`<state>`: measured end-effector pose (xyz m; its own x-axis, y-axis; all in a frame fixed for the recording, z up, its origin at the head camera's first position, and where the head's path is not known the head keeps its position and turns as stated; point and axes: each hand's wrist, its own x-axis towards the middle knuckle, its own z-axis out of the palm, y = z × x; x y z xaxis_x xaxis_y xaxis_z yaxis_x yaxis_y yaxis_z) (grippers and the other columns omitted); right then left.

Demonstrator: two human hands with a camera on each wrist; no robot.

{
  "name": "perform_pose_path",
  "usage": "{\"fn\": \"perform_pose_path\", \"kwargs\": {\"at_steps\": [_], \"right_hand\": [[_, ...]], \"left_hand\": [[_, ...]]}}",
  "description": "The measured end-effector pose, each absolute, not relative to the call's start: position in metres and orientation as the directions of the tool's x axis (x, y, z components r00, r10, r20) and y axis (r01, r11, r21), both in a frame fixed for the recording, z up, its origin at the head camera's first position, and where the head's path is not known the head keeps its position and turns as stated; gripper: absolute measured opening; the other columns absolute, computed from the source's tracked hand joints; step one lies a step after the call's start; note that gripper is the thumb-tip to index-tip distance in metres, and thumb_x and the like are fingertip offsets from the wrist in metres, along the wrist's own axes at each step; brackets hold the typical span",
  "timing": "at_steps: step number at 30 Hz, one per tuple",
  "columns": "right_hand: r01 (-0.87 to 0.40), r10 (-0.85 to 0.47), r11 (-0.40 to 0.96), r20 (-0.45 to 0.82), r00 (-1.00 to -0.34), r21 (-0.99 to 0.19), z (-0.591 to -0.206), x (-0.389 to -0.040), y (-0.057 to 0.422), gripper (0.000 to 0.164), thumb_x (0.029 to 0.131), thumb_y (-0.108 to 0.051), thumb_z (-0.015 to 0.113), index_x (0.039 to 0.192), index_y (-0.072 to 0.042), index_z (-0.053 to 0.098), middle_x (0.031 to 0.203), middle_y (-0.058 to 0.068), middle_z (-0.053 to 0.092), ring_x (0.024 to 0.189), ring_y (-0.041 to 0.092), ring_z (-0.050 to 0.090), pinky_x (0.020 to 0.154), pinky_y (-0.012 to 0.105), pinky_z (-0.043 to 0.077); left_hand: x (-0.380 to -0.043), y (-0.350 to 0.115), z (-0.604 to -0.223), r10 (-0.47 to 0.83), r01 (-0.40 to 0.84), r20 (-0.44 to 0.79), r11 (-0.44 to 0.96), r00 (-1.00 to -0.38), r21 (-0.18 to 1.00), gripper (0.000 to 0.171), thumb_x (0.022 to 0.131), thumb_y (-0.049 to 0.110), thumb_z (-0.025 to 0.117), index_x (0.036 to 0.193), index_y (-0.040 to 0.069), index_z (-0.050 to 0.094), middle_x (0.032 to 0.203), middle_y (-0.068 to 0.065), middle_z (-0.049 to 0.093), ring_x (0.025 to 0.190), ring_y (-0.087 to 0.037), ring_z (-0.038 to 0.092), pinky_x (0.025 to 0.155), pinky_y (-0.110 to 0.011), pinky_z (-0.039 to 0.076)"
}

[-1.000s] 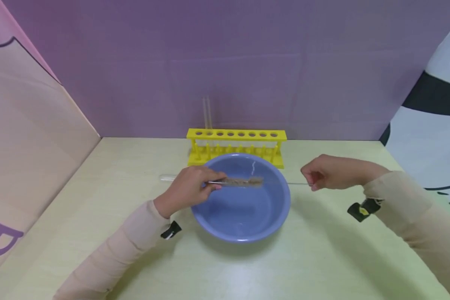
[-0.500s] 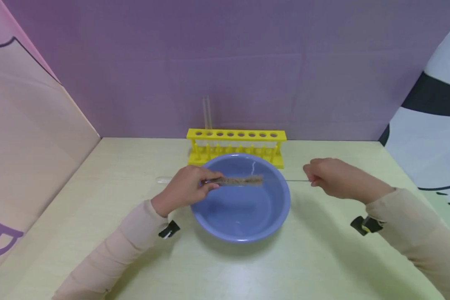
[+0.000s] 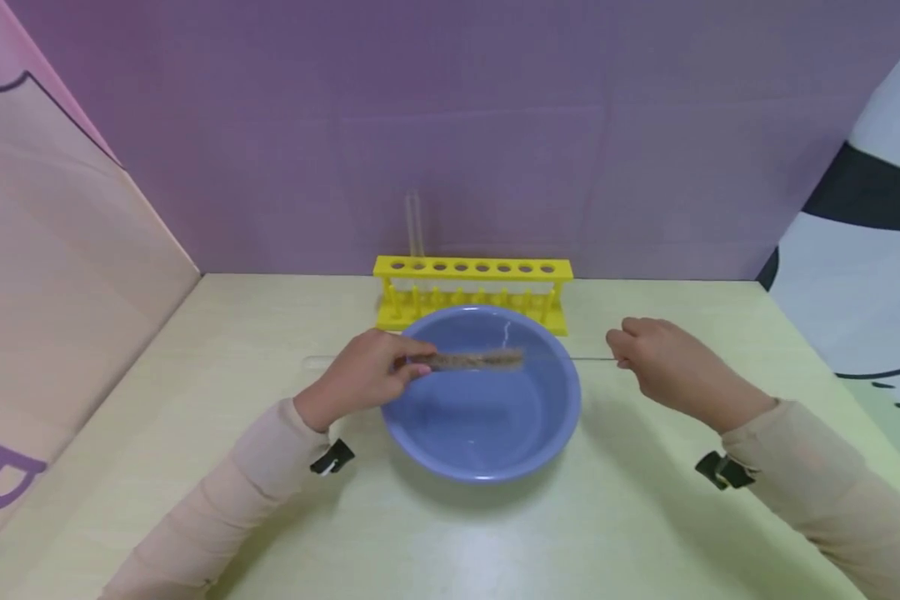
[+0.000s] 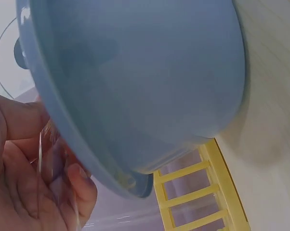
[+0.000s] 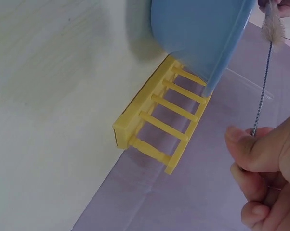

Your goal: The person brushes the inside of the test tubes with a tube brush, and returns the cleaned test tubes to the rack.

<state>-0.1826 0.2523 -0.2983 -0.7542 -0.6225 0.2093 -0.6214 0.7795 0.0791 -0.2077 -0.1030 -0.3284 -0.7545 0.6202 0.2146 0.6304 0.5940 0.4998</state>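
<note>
My left hand (image 3: 367,371) holds a clear glass test tube (image 3: 317,362) level above the left part of a blue basin (image 3: 480,477). The tube's rounded end sticks out to the left of the hand. A test tube brush (image 3: 487,360) with brown bristles extends right from the left fingers, over the basin. Its bristles look narrow near the hand and flare at the outer end; how far they sit inside the tube is hard to tell. My right hand (image 3: 667,367) pinches the brush's twisted wire handle (image 5: 263,91) between thumb and fingers, right of the basin.
A yellow test tube rack (image 3: 472,268) stands behind the basin, partly hidden by it. Another clear tube (image 3: 415,225) stands upright in the rack's left side. A purple wall (image 3: 450,125) rises behind the pale table (image 3: 495,550).
My left hand and the test tube have moved slightly left, showing more bristles beside the fingers. My right hand has shifted a little to the right and turned at the wrist.
</note>
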Motion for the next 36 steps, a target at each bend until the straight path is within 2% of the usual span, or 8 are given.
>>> {"fn": "perform_pose_path", "kwargs": {"at_steps": [11,19,23,29,36], "right_hand": [[-0.644,-0.641,0.75,0.403,-0.653,0.149,-0.312,-0.18,0.255,0.03,0.065,0.017,0.068,0.072,-0.005,0.049,0.061,0.0,0.035,0.055,0.016,0.033,0.054,0.029,0.033],[-0.662,-0.649,0.728,0.489,-0.583,0.178,-0.318,-0.18,0.26,0.028,0.062,0.021,0.059,0.073,-0.003,0.05,0.062,0.002,0.034,0.057,0.017,0.03,0.054,0.029,0.03],[-0.669,-0.65,0.718,0.526,-0.548,0.191,-0.321,-0.181,0.263,0.027,0.06,0.022,0.056,0.073,-0.001,0.051,0.063,0.003,0.034,0.057,0.018,0.03,0.054,0.029,0.029],[-0.687,-0.657,0.694,0.58,-0.482,0.215,-0.326,-0.183,0.268,0.026,0.058,0.023,0.052,0.073,0.001,0.05,0.063,0.006,0.033,0.056,0.019,0.028,0.053,0.031,0.028],[-0.698,-0.655,0.682,0.606,-0.452,0.217,-0.33,-0.184,0.271,0.026,0.059,0.023,0.052,0.073,0.001,0.048,0.064,0.006,0.032,0.056,0.02,0.027,0.053,0.031,0.027]], "left_hand": [[-0.214,-0.108,-0.323,0.657,0.6,0.131,0.564,-0.742,0.568,0.022,0.091,0.009,0.061,0.11,0.002,0.069,0.082,-0.005,0.069,0.048,-0.007,0.039,0.049,-0.022,0.034],[-0.217,-0.111,-0.321,0.667,0.552,0.075,0.542,-0.741,0.634,0.022,0.093,0.008,0.057,0.112,0.001,0.067,0.088,-0.008,0.07,0.074,-0.019,0.062,0.062,-0.027,0.048],[-0.216,-0.111,-0.319,0.666,0.533,0.057,0.54,-0.744,0.651,0.019,0.094,0.007,0.056,0.108,0.003,0.069,0.085,-0.008,0.069,0.075,-0.021,0.062,0.063,-0.028,0.048],[-0.216,-0.113,-0.319,0.672,0.523,0.042,0.533,-0.739,0.665,0.017,0.094,0.006,0.055,0.103,0.003,0.069,0.082,-0.007,0.067,0.073,-0.018,0.059,0.064,-0.029,0.048],[-0.218,-0.117,-0.32,0.677,0.51,0.025,0.53,-0.736,0.677,0.018,0.095,0.007,0.054,0.104,0.002,0.069,0.084,-0.008,0.067,0.074,-0.016,0.059,0.066,-0.029,0.049]]}}
